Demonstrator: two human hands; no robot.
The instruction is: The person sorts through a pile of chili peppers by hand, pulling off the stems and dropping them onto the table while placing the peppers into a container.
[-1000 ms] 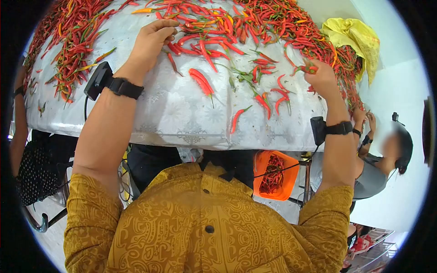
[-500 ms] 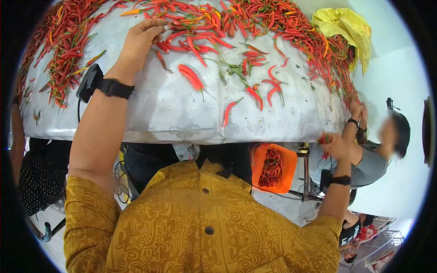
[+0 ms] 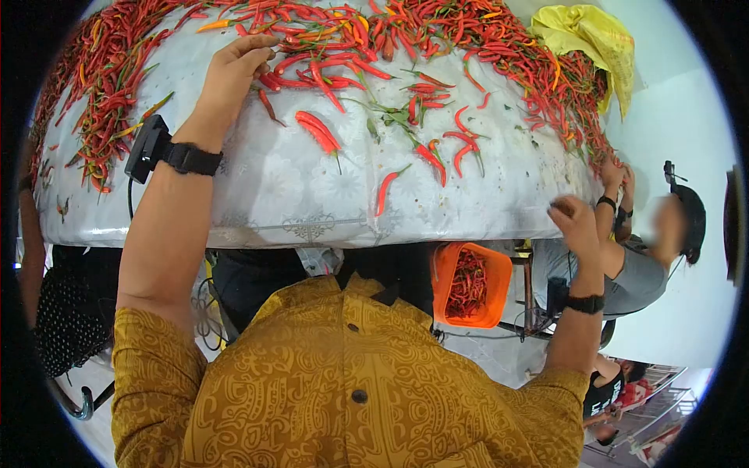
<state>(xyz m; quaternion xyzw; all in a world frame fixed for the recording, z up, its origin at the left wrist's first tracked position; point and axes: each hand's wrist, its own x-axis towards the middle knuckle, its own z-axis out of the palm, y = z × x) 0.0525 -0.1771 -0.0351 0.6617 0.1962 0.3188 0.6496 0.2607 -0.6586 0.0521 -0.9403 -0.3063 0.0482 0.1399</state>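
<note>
My left hand [image 3: 234, 72] rests at the near side of the chili peppers [image 3: 328, 66] on the table, fingers loosely bent and slightly apart. No pepper shows in its grasp. A darker red pepper [image 3: 269, 105] lies just below the fingers. My right hand [image 3: 577, 222] is raised at the table's right front edge, its fingers curled loosely and apart, with nothing visible in them. Between the hands, a small bunch of red peppers [image 3: 318, 131] and a single pepper [image 3: 388, 191] lie on the patterned cloth [image 3: 289, 187].
An orange bin [image 3: 499, 292] holding red peppers stands below the table edge. Large pepper heaps [image 3: 101, 117] cover the left and far parts of the table. A yellow sack [image 3: 581, 35] lies at the far right. A co-worker [image 3: 647, 265] sits at right, hands at the peppers.
My right hand held red peppers half a second ago; now none show in it, and it has moved up slightly. My left hand has barely moved.
</note>
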